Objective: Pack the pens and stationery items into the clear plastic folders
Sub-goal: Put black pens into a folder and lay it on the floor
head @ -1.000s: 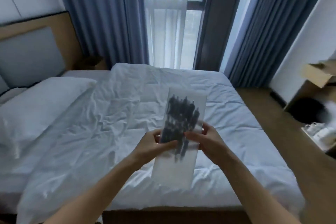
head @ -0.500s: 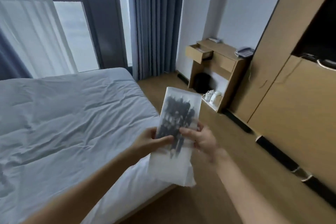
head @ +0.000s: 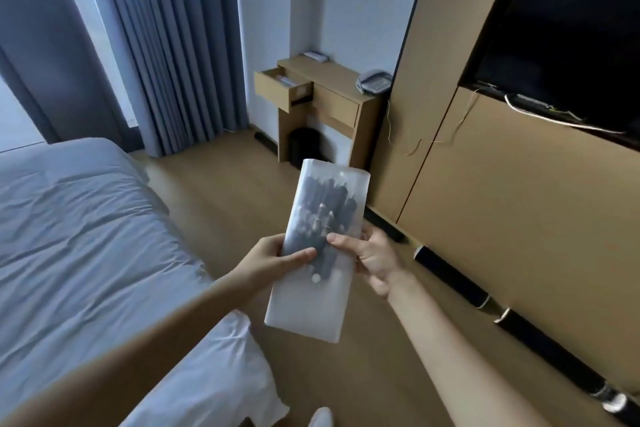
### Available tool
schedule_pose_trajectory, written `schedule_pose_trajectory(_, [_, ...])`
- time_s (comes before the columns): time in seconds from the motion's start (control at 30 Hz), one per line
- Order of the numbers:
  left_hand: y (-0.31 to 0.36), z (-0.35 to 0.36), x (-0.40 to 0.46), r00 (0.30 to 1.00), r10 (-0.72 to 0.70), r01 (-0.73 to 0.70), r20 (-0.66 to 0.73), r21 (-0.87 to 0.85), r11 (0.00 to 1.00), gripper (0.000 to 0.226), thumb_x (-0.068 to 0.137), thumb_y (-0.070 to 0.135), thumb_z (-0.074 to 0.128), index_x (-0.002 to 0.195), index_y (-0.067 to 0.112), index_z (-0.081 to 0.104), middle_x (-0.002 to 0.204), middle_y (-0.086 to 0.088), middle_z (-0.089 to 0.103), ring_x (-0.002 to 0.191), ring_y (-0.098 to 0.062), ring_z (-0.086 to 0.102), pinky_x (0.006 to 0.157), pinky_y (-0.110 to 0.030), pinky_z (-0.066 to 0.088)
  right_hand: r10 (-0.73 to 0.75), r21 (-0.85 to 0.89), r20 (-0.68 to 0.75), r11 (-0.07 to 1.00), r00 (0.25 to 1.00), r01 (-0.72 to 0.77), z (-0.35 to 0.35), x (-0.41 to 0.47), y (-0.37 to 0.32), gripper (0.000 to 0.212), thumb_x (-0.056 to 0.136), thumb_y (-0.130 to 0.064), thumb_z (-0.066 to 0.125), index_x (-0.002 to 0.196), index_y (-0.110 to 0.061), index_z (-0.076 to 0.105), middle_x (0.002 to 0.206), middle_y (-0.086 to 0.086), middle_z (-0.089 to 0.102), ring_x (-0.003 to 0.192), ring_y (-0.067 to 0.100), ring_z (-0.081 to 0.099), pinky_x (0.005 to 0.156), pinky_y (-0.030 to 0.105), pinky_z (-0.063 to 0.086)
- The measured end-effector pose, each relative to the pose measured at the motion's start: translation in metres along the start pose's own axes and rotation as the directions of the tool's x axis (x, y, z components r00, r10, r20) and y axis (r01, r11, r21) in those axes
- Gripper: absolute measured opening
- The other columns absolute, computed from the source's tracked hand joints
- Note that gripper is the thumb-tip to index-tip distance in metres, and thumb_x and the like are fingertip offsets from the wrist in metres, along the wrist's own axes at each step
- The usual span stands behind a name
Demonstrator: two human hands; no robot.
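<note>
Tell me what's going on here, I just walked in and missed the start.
A person is standing beside the bed, holding a frosted clear plastic folder upright in front of them. The left hand and right hand each pinch one side of it. A bunch of dark pens is already inside, filling its upper half. Behind it stands a small desk with one drawer pulled open.

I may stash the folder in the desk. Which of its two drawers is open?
The left drawer, nearest the curtain, is pulled out; the right drawer sits flush in the desk.
</note>
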State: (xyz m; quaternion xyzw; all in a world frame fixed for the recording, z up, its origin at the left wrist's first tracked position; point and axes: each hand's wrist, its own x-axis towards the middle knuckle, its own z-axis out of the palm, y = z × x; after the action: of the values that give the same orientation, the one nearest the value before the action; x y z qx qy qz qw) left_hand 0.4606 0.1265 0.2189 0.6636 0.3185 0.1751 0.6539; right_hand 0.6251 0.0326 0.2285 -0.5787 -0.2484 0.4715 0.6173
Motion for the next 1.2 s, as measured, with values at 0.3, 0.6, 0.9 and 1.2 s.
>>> schedule_pose_trajectory(0.3, [0.050,0.017,0.209,1.000,-0.008,0.005,-0.025,-0.097,0.995,0.040,0.076,0.037,0.071,0.102,0.007,0.068,0.095,-0.009,0.074,0.087,-0.023,0.070,0.079,-0.036,0.056,0.020,-0.001,-0.068,1.000,0.997,-0.021,-0.077,0.185,-0.085,0.044,0.067,-0.014,0.078,0.107,-0.003,0.066,0.105,0.014,0.071,0.093,0.029,0.069,0.086,0.040,0.055])
schedule_pose_trajectory(0.6, [0.046,-0.024,0.392,0.969,-0.084,0.039,-0.233,-0.191,0.981,0.042,0.071,0.039,0.072,0.100,0.009,0.069,0.093,-0.009,0.074,0.087,-0.025,0.071,0.076,-0.037,0.057,0.137,0.014,0.163,0.990,0.977,-0.141,-0.102,0.400,-0.112,0.041,0.075,-0.015,0.070,0.113,-0.002,0.064,0.113,0.017,0.068,0.097,0.027,0.067,0.089,0.038,0.054])
schedule_pose_trajectory(0.9, [0.088,-0.119,0.589,0.873,-0.177,0.049,-0.455,-0.279,0.959,0.046,0.069,0.038,0.073,0.101,0.005,0.068,0.093,-0.010,0.074,0.087,-0.028,0.071,0.081,-0.043,0.057,0.220,-0.172,0.345,0.971,0.913,-0.169,-0.079,0.645,-0.162,0.038,0.083,-0.016,0.071,0.118,-0.006,0.063,0.113,0.013,0.069,0.103,0.029,0.066,0.095,0.045,0.050])
schedule_pose_trajectory(1.2, [0.073,-0.241,0.751,0.831,-0.254,0.093,-0.496,-0.326,0.941,0.039,0.075,0.034,0.077,0.101,0.006,0.068,0.093,-0.010,0.074,0.087,-0.028,0.071,0.081,-0.043,0.057,0.243,-0.231,0.327,0.958,0.913,-0.172,-0.016,0.854,-0.161,0.029,0.082,-0.007,0.070,0.111,-0.005,0.066,0.108,0.016,0.070,0.100,0.033,0.067,0.086,0.041,0.053])
